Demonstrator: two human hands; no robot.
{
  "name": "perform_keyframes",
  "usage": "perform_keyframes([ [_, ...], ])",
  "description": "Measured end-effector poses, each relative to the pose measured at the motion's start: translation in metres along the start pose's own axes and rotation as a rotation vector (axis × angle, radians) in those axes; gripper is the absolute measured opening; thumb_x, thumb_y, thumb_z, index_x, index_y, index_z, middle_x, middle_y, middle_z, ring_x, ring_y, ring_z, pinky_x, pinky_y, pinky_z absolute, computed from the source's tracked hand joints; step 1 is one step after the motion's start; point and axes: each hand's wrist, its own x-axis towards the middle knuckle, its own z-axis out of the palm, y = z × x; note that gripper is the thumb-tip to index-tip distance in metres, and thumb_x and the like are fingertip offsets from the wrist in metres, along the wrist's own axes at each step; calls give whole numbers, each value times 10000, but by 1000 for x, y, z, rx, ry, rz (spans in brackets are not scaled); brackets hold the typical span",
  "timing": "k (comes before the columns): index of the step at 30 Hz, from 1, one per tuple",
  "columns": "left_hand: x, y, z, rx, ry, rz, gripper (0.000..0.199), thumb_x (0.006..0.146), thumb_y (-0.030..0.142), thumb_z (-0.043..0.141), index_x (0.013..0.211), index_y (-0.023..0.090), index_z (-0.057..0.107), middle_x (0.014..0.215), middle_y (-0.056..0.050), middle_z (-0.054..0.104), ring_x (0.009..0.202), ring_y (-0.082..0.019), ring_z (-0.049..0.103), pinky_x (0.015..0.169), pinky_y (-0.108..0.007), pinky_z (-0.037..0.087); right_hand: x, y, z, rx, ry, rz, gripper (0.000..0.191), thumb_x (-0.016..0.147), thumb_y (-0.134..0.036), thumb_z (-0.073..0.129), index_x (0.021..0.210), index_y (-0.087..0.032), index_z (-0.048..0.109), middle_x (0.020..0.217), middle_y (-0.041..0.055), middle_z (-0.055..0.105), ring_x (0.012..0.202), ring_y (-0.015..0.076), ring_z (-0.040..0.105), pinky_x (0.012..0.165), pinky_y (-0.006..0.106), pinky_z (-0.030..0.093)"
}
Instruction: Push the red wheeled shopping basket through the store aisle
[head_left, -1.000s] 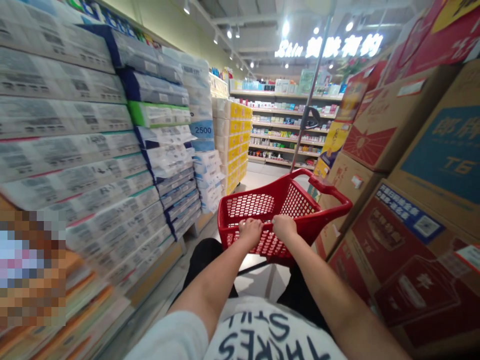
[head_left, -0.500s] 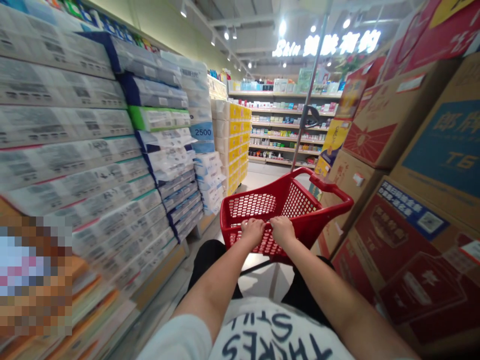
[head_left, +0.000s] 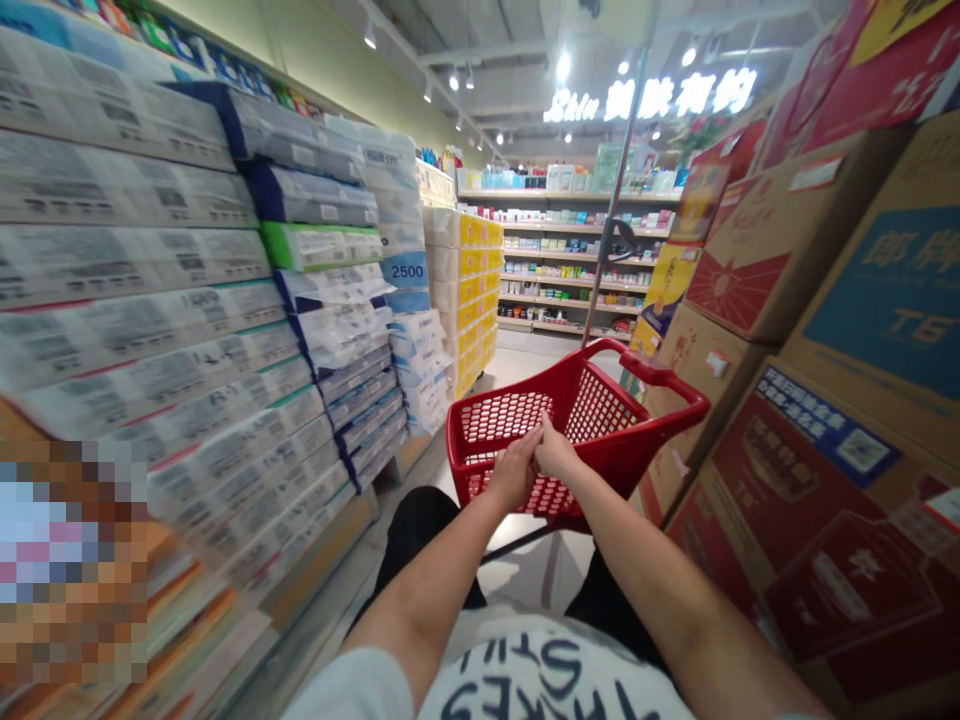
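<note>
A red shopping basket cart [head_left: 630, 440] with perforated walls stands in front of me, and nothing shows inside it. Over its near rim, my left hand [head_left: 516, 470] and my right hand [head_left: 555, 447] meet palm to palm. The left fingers are stretched out and lie against the right hand. The right hand's fingers are partly hidden behind the left; its thumb side points up and forward. No object shows between the hands.
Tall stacks of wrapped paper packs [head_left: 150, 270] line the left side. Cardboard cartons [head_left: 750, 240] are piled on the right. Ahead lie the pale floor [head_left: 525, 347], a slanted metal pole [head_left: 616, 180] and stocked shelves [head_left: 555, 225].
Both hands have come off the cart's near rim and are now pressed together above it. The cart has shifted very slightly to the right in view.
</note>
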Motion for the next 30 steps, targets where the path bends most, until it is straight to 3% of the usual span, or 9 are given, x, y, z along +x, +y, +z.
perform_keyframes([
  [3,0,-2,-3,-25,-22,73,568,847,192,499,1400,265,394,1413,-64,483,1284,-212,423,1009,-371,389,5,7,-10,237,-131,32,768,794,-169,566,1499,-180,262,997,81,716,807,175,676,658,231,478],
  [6,6,-3,-2,-17,-58,-82,331,858,234,538,1188,257,556,1201,-46,618,1119,-205,549,936,-346,453,9,23,-31,359,-239,-64,744,790,-232,644,1469,-203,340,1139,94,678,875,181,668,704,252,501],
  [8,10,-3,-1,-3,-38,-125,226,863,224,542,1083,242,593,1168,-46,623,1109,-201,548,941,-338,456,11,38,-47,252,-212,-101,610,816,-311,650,1389,-197,476,1218,107,644,978,201,644,791,273,488],
  [11,16,2,-1,35,41,10,223,849,186,550,1063,221,602,1349,-64,517,1290,-221,400,1070,-366,364,7,59,-58,-146,-177,-116,365,874,-454,575,1117,-207,690,1077,93,704,1018,241,622,908,344,409],
  [14,23,11,0,47,-59,94,297,819,161,560,1111,216,581,1323,-61,538,1250,-222,441,1058,-359,368,-3,71,-53,-439,-106,-171,324,906,-457,515,954,-212,722,980,89,720,1001,254,610,915,374,348],
  [17,26,19,5,74,-200,25,409,835,202,534,1242,217,495,1167,-45,608,1035,-205,572,885,-324,457,-13,72,-43,-529,-23,-226,300,924,-409,485,1002,-205,691,1042,97,704,1023,242,586,891,357,324],
  [22,23,22,17,322,-220,85,584,887,229,457,1440,267,273,1241,-69,534,953,-222,572,790,-354,445,-15,68,-41,-574,-51,-259,305,940,-401,450,984,-194,670,1049,106,697,1017,245,589,876,358,321],
  [28,18,31,16,510,-165,42,340,928,169,324,1232,170,478,1193,-125,553,1128,-269,492,920,-427,382,-12,63,-42,-639,-104,-229,238,878,-255,528,1079,-177,629,1118,126,671,1054,258,586,886,372,328],
  [30,23,33,10,494,-204,-21,308,913,162,350,1184,150,496,1166,-135,569,1122,-272,507,928,-430,381,-12,62,-39,-646,-91,-212,257,858,-196,530,1098,-165,617,1132,137,663,1067,260,583,895,377,325],
])
